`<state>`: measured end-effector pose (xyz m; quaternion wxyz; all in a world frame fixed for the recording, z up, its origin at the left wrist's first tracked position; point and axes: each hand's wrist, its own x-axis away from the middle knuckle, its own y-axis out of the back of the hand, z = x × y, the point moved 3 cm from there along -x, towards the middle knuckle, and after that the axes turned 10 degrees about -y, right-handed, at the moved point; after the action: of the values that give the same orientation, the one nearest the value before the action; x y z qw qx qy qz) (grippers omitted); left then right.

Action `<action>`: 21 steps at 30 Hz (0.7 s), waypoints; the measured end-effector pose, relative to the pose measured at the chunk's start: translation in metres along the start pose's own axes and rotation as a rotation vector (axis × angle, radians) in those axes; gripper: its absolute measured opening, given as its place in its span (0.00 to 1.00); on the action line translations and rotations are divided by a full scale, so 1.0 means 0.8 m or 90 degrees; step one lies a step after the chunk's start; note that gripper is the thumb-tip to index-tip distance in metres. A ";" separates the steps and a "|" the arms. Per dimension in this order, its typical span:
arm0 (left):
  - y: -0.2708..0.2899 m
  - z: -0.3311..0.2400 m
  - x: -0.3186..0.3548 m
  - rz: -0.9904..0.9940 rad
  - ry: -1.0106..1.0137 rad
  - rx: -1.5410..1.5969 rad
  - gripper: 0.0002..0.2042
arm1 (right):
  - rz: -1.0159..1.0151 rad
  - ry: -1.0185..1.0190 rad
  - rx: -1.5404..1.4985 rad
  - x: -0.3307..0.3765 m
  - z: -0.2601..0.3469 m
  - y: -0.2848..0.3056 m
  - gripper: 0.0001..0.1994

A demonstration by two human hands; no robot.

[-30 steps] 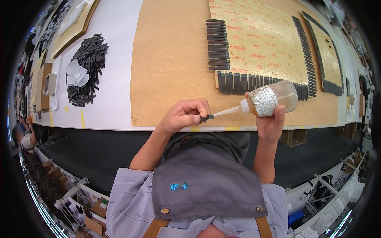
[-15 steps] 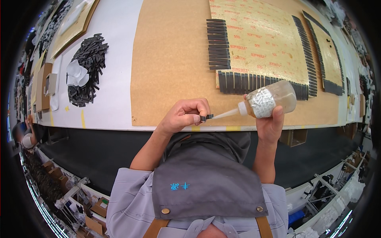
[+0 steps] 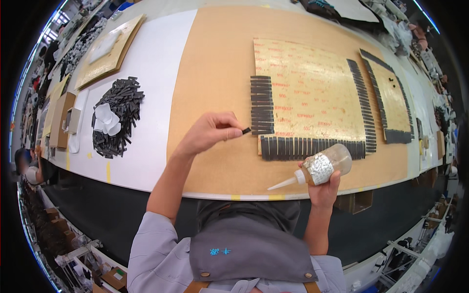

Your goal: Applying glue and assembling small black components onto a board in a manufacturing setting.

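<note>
- We spot red lettering (image 3: 306, 129) on the yellow board (image 3: 322, 105)!
- Left fingers (image 3: 231, 133) pinching a black strip (image 3: 247, 131), board's left.
- Right fingers (image 3: 334, 180) gripping a labelled bottle (image 3: 320, 169), board's near side.
- Brown sheet (image 3: 215, 68), white bench (image 3: 154, 63) beneath.

White table (image 3: 151, 127) | brown sheet (image 3: 215, 63) over middle and right | left: heap of black strips (image 3: 128, 97) | right, on sheet: yellow board (image 3: 312, 88), dark strips (image 3: 361, 97) along three edges | far left: pale boards (image 3: 95, 71), apparently stacked

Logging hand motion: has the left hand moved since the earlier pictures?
Yes: judged against the yellowish board, the left hand has moved forward, away from the near table edge.
</note>
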<state>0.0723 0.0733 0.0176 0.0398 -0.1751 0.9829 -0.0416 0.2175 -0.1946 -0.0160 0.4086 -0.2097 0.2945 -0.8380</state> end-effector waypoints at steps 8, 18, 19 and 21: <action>0.077 0.004 -0.208 0.090 0.088 -0.455 0.07 | -0.071 0.042 -0.017 0.010 0.013 0.019 0.33; 0.065 0.044 -0.271 0.196 0.112 -0.526 0.07 | -0.062 0.045 -0.023 0.006 0.025 0.031 0.32; 0.064 0.046 -0.272 0.198 0.112 -0.533 0.07 | -0.064 0.045 -0.024 0.006 0.024 0.031 0.32; 0.063 0.050 -0.274 0.203 0.113 -0.540 0.07 | -0.082 0.045 -0.037 0.006 0.023 0.032 0.32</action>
<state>0.2638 0.1938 -0.0129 -0.1136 -0.0185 0.9272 0.3564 0.2399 -0.2173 -0.0188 0.3371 -0.2100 0.3189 -0.8606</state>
